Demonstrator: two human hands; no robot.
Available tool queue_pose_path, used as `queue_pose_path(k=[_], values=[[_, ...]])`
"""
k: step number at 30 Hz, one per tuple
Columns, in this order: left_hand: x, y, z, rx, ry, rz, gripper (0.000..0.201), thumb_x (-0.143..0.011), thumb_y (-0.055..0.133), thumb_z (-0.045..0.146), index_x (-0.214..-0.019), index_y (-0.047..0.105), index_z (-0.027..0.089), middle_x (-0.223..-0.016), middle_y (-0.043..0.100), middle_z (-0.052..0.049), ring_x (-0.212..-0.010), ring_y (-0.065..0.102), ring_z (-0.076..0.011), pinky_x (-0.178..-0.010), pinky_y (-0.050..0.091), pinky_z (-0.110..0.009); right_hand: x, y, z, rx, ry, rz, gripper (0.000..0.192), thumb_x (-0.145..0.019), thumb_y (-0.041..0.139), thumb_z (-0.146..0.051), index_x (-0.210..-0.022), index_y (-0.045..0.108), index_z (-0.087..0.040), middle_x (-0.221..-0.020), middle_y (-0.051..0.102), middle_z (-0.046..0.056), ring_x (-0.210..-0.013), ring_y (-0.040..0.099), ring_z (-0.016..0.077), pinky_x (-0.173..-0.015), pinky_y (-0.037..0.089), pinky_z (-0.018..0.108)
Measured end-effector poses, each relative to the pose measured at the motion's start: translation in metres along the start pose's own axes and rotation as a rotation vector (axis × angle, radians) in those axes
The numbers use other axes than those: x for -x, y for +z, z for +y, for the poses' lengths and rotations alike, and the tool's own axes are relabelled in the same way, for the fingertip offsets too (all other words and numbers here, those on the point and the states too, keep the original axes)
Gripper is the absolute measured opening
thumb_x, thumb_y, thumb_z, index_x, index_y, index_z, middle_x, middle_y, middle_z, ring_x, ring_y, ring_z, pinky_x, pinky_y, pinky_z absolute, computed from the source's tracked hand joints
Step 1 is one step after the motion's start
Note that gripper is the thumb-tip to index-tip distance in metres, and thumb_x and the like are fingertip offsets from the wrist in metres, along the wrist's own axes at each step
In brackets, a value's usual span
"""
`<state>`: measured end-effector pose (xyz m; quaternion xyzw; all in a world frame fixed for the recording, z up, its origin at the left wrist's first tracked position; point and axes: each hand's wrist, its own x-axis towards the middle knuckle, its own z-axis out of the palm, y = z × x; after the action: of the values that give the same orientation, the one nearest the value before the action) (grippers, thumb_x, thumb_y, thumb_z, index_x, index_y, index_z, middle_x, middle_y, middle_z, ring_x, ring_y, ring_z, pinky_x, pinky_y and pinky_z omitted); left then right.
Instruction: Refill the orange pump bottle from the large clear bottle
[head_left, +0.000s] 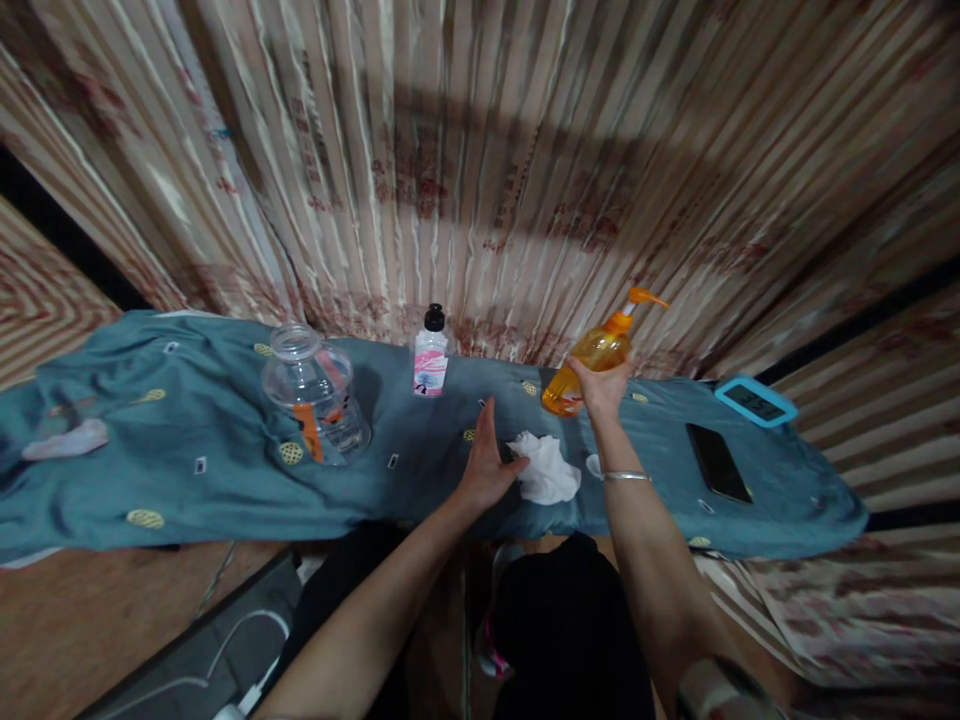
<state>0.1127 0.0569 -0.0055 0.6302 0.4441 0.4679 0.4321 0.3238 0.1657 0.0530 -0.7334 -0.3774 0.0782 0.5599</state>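
Pump bottle — tilted, mid-frame — sits clasped in our right hand. Our left hand lies spread flat on the blue cloth, touching a white tissue.

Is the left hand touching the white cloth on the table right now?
Touching. The head view shows the left hand flat on the blue cover, its thumb lying against the edge of the white cloth, with no gap visible.

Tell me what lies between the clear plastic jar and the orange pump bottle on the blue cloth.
In the head view, a small white bottle with a black cap stands between the clear plastic jar and the orange pump bottle, which the right hand holds.
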Motion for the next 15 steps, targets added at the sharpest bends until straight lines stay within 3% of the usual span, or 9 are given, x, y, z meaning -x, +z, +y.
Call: queue_pose_path(k=[5,11,15], values=[[0.0,-0.003,-0.001,0.024,0.005,0.007,0.102,-0.066,0.074,0.018,-0.151,0.017,0.02,-0.161,0.021,-0.017,-0.151,0.018,-0.0315,-0.123,0.014,-0.053,0.011,0.009,-0.007,-0.005,-0.029,-0.012,0.095,-0.057,0.087,-0.035,-0.135,0.039,-0.008,-0.126,0.056,0.018,-0.114,0.056,0.0283,-0.102,0.042,0.045],[0.001,-0.004,0.0,0.075,0.012,0.006,0.099,-0.066,0.075,0.02,-0.15,0.022,0.022,-0.161,0.023,-0.015,-0.15,0.02,-0.0312,-0.123,0.014,-0.053,0.015,0.008,0.005,-0.037,-0.104,-0.045,0.109,-0.058,0.083,-0.045,-0.142,0.026,-0.006,-0.135,0.049,0.022,-0.121,0.052,0.0305,-0.105,0.039,0.045],[0.001,-0.005,0.001,0.081,-0.006,-0.011,0.094,-0.068,0.074,0.021,-0.149,0.026,0.021,-0.16,0.026,-0.015,-0.149,0.022,-0.0309,-0.123,0.014,-0.052,0.021,0.001,0.016,-0.011,-0.155,-0.073,0.115,-0.061,0.077,-0.057,-0.146,0.018,-0.007,-0.147,0.033,0.025,-0.134,0.039,0.0317,-0.112,0.031,0.046]])
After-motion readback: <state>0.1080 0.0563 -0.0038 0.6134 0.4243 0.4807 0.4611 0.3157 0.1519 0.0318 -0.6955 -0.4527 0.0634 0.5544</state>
